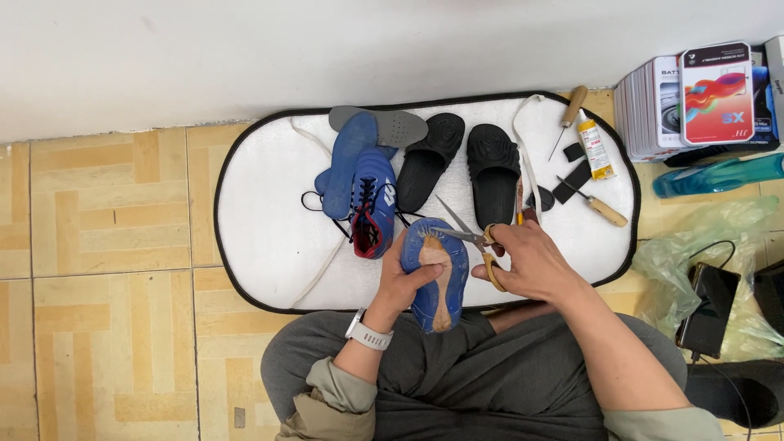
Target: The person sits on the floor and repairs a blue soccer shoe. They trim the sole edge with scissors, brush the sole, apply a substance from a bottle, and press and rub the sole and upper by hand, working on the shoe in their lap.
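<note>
The left hand (406,282) gripped a blue shoe (438,273) held sole-up over the near edge of the white mat (261,196), thumb pressed on the tan, worn patch of the sole, a white watch (368,333) on the wrist. The right hand (527,260) was closed around the yellow handles of a pair of scissors (471,234), fingers through the loops; the blades stood open, tips pointing toward the far side of the mat, and lay right at the toe end of the held shoe. On the mat, just beyond the held shoe, lay a second blue shoe (374,202) with black laces and a red lining, a blue insole (346,163) resting across it. A grey insole (392,126) lay at the mat's far edge, touching the blue one. Two black slippers (461,163) sat side by side near the middle of the mat, toes toward the person. On the right end of the mat were a wooden-handled awl (569,110), a small tube of glue (595,149), black patches (576,175), and a second wooden-handled tool (599,204). Off the mat's right edge stood a stack of boxes (694,94), with a clear plastic bag (702,245) on the tiled floor (106,245) nearer the person. The person sat in grey trousers (474,376), knees just short of the mat.
</note>
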